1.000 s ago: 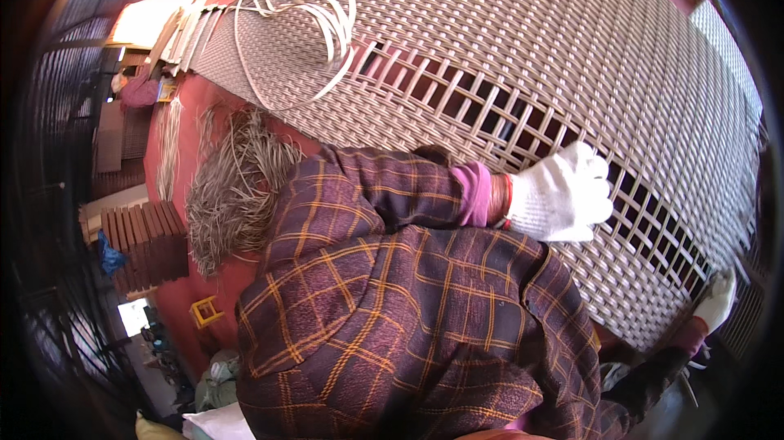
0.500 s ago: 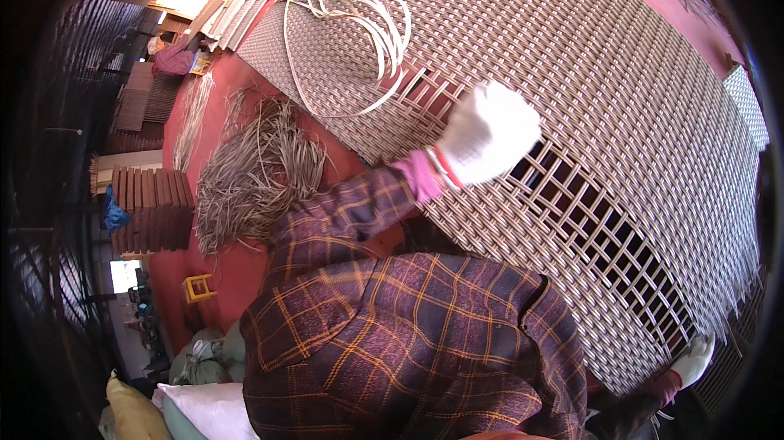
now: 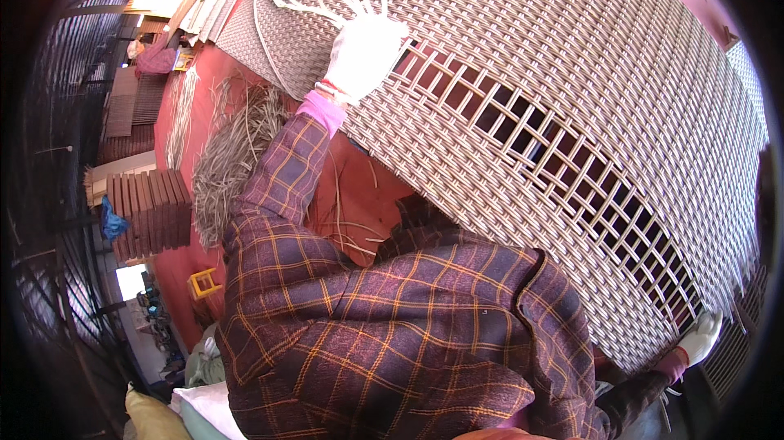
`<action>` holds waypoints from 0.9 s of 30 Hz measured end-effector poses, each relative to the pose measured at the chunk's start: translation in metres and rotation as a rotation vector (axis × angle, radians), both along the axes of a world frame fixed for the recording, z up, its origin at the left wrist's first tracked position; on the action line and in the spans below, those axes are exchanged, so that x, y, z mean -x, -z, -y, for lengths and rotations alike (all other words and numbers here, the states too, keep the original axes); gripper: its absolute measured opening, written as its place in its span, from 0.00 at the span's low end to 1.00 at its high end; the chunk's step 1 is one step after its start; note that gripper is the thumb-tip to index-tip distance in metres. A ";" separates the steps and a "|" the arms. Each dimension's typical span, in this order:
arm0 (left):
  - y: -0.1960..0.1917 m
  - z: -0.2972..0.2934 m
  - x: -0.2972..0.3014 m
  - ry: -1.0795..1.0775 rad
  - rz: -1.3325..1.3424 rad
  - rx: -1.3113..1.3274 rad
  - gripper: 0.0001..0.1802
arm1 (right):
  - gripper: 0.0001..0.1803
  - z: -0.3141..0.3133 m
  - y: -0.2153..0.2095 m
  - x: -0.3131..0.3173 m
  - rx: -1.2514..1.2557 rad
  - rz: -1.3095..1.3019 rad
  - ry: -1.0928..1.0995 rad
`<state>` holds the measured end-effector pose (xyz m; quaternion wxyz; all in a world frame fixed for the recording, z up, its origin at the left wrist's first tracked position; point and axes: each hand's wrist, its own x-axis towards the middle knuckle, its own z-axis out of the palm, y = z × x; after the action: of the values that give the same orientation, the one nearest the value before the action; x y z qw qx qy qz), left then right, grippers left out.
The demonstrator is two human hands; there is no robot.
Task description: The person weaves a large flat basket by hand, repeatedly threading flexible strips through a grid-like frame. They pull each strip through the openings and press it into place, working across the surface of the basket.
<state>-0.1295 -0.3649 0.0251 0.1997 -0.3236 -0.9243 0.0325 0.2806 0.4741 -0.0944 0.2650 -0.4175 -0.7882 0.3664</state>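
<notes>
Looking down from afar through the head camera, I see the white-gloved left hand (image 3: 365,52) over the looped pale strips (image 3: 320,0), near one end of the open lattice (image 3: 563,164) in the woven panel (image 3: 563,56), which spreads ahead and rightward. Its fingertips are hidden, so I cannot tell whether they grip. My right hand (image 3: 701,337), gloved too, is at the panel's edge near the lattice's other end, grip unclear. Loose strands (image 3: 233,158) lie heaped on the red floor (image 3: 347,187).

Weaving wkshp: lg. woven panel (image 3: 588,97) at right, heap of loose strands (image 3: 233,166) & stacked brn. boards (image 3: 151,211) at left, co-worker (image 3: 155,58) far left.
</notes>
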 end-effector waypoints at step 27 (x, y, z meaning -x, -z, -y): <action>-0.011 0.012 0.075 0.320 0.534 0.269 0.10 | 0.24 0.008 -0.001 0.002 -0.216 0.159 -0.052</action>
<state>-0.2045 -0.3770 0.0365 -0.0911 -0.4849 -0.8690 0.0364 0.2784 0.4657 -0.0935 0.2355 -0.3936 -0.8521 0.2522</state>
